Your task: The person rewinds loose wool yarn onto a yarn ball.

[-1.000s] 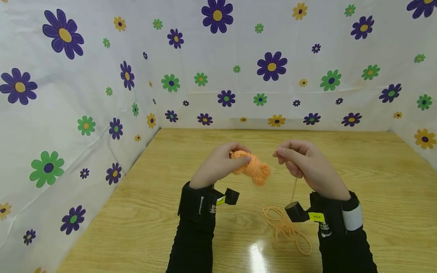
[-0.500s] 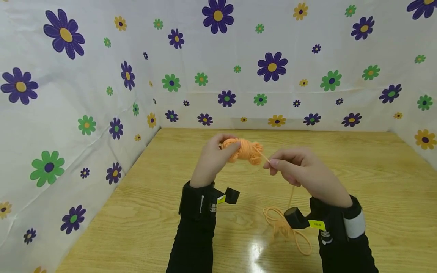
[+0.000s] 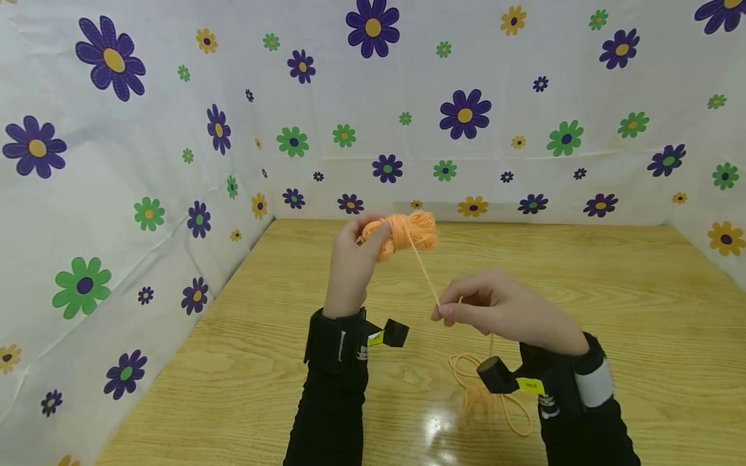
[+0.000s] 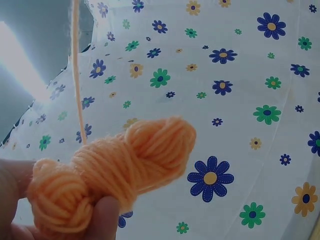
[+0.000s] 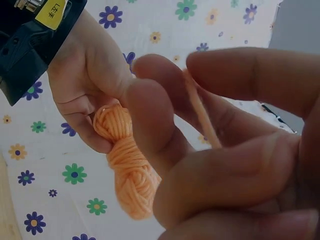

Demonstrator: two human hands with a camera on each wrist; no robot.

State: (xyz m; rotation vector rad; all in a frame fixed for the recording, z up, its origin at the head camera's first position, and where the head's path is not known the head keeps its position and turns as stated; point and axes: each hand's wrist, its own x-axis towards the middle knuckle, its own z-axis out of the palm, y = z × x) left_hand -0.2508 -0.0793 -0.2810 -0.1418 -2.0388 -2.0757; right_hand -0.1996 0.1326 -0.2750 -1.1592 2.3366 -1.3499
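Note:
My left hand [image 3: 353, 268] grips one end of an orange yarn skein [image 3: 415, 230], raised above the table and wound round its middle. The left wrist view shows the skein [image 4: 112, 170] close up, thumb and fingers around its near lobe and a strand [image 4: 76, 75] running up from the wound middle. Lower and to the right, my right hand [image 3: 495, 307] pinches that taut strand [image 3: 424, 272] between thumb and fingertips. In the right wrist view the strand [image 5: 202, 112] passes between the curled fingers, with the skein [image 5: 131, 165] behind them. From the right hand, yarn trails down to the table.
Loose loops of orange yarn [image 3: 515, 414] lie on the wooden table [image 3: 233, 388] below the right hand, partly covered by the right wrist camera [image 3: 495, 375]. A white flowered cloth [image 3: 326, 103] hangs behind the table and along its sides.
The left hand has risen and turned, bringing the skein up and to the left. The right hand has moved down and slightly left, so a longer taut strand shows between them.

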